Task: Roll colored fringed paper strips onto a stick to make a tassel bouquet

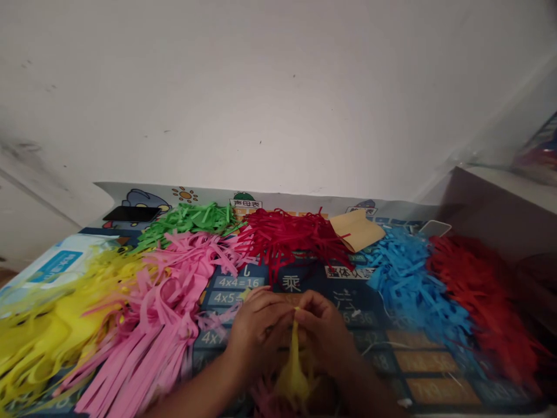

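Observation:
Near the front centre of the mat, my left hand [261, 322] and my right hand [324, 325] meet at their fingertips. Between them they pinch the narrow top of a yellow paper strip bundle [295, 371], which hangs down and widens below, blurred at its lower end. The fingers of both hands are closed at the bundle's tip. Pink strips [265, 397] show below my left hand. Left of my hands lies a large pile of pink strips [174, 302]; a dark red pile [296, 232] is behind them.
Yellow strips [65, 319] lie at the left by a white and blue packet [56, 264]. Farther back are a black phone [133, 214], green strips [191, 223] and tan paper [357, 229]. Blue [418, 284] and red strips [483, 307] lie right, beside a box [500, 203].

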`<state>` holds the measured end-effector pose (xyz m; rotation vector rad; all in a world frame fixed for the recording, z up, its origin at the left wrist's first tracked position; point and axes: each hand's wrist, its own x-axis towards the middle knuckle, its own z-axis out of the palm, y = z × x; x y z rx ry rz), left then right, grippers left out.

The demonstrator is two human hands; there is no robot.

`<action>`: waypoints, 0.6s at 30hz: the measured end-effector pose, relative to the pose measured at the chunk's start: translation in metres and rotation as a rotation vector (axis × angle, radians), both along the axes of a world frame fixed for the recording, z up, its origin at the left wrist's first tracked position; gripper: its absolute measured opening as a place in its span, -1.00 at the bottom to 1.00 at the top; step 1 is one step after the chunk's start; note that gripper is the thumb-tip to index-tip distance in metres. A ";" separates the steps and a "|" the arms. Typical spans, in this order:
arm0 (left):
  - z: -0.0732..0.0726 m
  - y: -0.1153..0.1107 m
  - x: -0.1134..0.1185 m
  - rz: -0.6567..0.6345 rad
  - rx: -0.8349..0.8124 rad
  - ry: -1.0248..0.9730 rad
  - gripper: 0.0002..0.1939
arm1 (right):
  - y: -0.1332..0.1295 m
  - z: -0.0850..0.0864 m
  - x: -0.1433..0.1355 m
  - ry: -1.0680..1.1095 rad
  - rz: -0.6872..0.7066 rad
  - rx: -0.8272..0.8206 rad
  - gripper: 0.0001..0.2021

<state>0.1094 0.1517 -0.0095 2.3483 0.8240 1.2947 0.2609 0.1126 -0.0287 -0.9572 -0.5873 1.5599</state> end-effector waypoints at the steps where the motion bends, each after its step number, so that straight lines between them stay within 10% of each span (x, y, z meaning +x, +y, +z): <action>1: 0.001 -0.002 0.002 -0.002 -0.009 -0.008 -0.77 | -0.001 0.001 -0.001 -0.007 -0.013 0.003 -0.67; 18: -0.006 -0.004 0.017 -0.033 0.080 -0.020 -0.77 | -0.010 0.007 0.000 -0.570 -0.364 0.406 -0.94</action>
